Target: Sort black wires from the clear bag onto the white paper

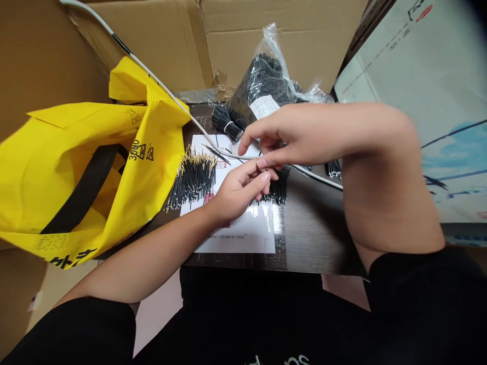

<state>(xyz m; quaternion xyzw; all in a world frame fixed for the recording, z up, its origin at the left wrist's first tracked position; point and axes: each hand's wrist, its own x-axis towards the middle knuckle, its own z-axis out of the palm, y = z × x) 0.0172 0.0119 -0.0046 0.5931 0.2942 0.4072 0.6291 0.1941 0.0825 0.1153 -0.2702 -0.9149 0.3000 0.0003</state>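
Observation:
My left hand is closed over a printed white sheet, its fingers curled and the thumb pressed against them. From above, my right hand meets it, thumb tip at the left fingers and index finger arched away. Whatever lies between the fingers is too small or hidden to make out. Left of the hands is a pile of short black wires with gold-coloured ends. Another pile of black wires with silvery tips lies partly hidden behind my left hand. A few loose wires rest on the paper.
A yellow bag with a black strap stands at left. A white cable crosses the dark table. Behind are a banded wire bundle and a clear plastic bag full of black wires. Cardboard boxes wall the back.

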